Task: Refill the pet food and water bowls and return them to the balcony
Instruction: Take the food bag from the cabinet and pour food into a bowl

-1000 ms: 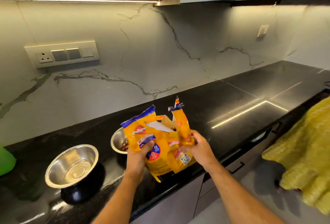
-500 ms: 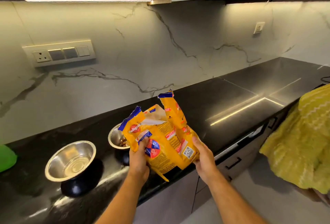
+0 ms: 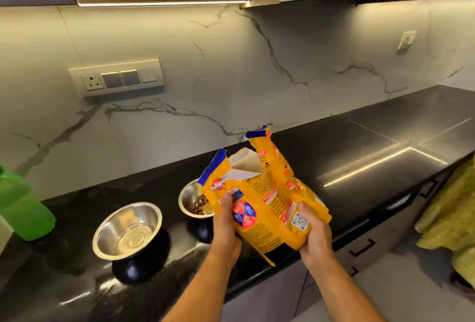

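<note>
A torn-open yellow pet food bag [image 3: 264, 201] is held upright above the counter's front edge. My left hand [image 3: 226, 229] grips its left side and my right hand [image 3: 314, 234] grips its lower right corner. Behind the bag stands a steel bowl [image 3: 191, 199] with brown kibble in its bottom, partly hidden by the bag. A second steel bowl [image 3: 127, 229] on a dark base stands to the left and holds no food.
The black counter [image 3: 359, 152] runs right along a marble wall with a socket panel [image 3: 115, 78]. A green bottle [image 3: 23, 208] stands at the far left. Yellow cloth [image 3: 452, 213] hangs at the right edge above drawer handles.
The bag has been tipped back upright and its open mouth now points up. The view has shifted left, bringing the green bottle into sight.
</note>
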